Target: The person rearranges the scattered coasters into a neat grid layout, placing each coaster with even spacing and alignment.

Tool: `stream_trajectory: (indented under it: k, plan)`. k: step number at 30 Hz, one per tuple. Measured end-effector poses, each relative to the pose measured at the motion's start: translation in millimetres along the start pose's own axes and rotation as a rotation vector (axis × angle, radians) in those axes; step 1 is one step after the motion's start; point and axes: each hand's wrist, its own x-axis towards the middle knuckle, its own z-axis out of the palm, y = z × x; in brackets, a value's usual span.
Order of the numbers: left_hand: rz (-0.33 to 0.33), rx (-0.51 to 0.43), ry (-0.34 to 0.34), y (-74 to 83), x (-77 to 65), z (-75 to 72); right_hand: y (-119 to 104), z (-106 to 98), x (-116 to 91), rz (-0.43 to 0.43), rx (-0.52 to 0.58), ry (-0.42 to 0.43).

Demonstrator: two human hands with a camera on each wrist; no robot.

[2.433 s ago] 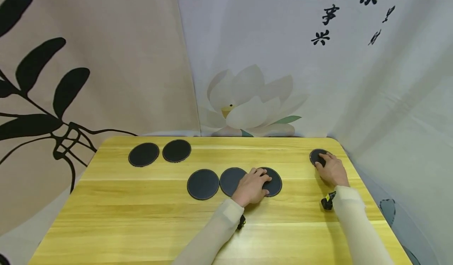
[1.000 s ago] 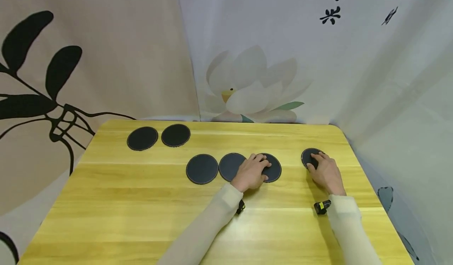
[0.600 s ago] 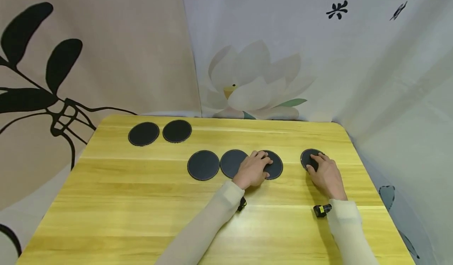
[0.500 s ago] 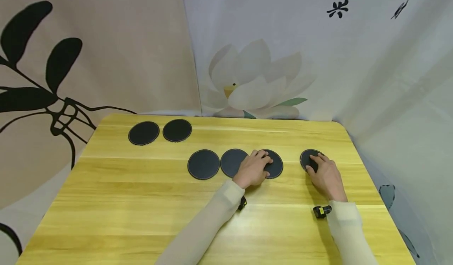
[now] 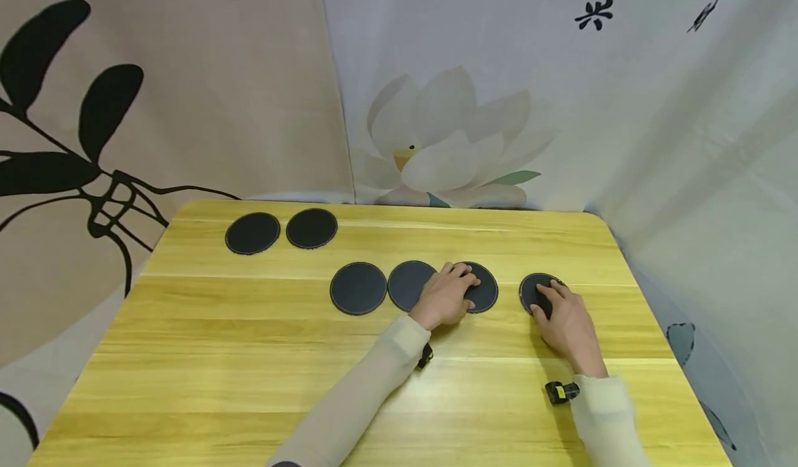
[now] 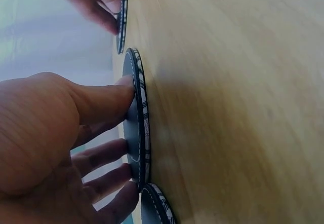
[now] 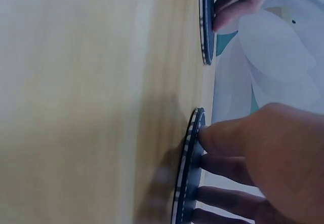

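Note:
Round black coasters with pale stitching round their edges lie flat on the table. My left hand (image 5: pixel 444 295) rests its spread fingertips and thumb on the rightmost coaster (image 5: pixel 486 298) of a row of three, and its palm overlaps the middle coaster (image 5: pixel 406 281). The left coaster (image 5: pixel 358 288) of that row lies beside the middle one. Further right, my right hand (image 5: pixel 566 325) presses its thumb and fingertips onto a separate coaster (image 5: pixel 531 292). In the right wrist view, that coaster (image 7: pixel 188 183) shows a black-and-white checked edge under the fingers.
Two more coasters, one at the far left (image 5: pixel 252 233) and one beside it (image 5: pixel 312 228), lie near the back edge of the wooden table (image 5: pixel 249 384). A printed cloth (image 5: pixel 461 93) hangs behind the table. Small black cameras are strapped to both wrists.
My right hand has slid its coaster leftward and nearer to me, narrowing the gap to the row. The left hand stays on its coaster. The head view has tilted down.

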Motion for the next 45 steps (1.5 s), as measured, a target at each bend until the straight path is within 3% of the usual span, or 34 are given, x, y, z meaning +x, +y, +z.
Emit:
stream_trajectory:
  k: [15, 24, 30, 34, 38, 42, 45]
  plan:
    - [-0.005, -0.004, 0.004, -1.3, 1.8, 0.2, -13.9, 5.4, -16.2, -0.008, 0.038, 0.035]
    - [-0.004, -0.001, -0.003, 2.7, 11.0, -9.0, -4.1, -8.4, -8.1, -0.015, 0.115, -0.061]
    - [-0.004, -0.040, 0.020, 9.7, 20.6, -15.8, 8.2, -26.2, -2.1, 0.031, 0.186, -0.108]
    - [0.033, -0.141, 0.035, 18.5, 26.1, -20.4, 16.9, -37.2, 0.6, 0.099, 0.224, -0.166]
    - [0.058, -0.367, 0.001, 31.8, 30.1, -22.7, 24.6, -44.4, 3.5, 0.189, 0.269, -0.241]
    - [0.017, -0.603, -0.036, 46.6, 33.3, -20.8, 31.2, -49.1, 4.7, 0.257, 0.294, -0.294]
    - [-0.030, -0.663, -0.051, 56.4, 36.7, -16.8, 34.4, -52.0, 4.4, 0.291, 0.316, -0.332]
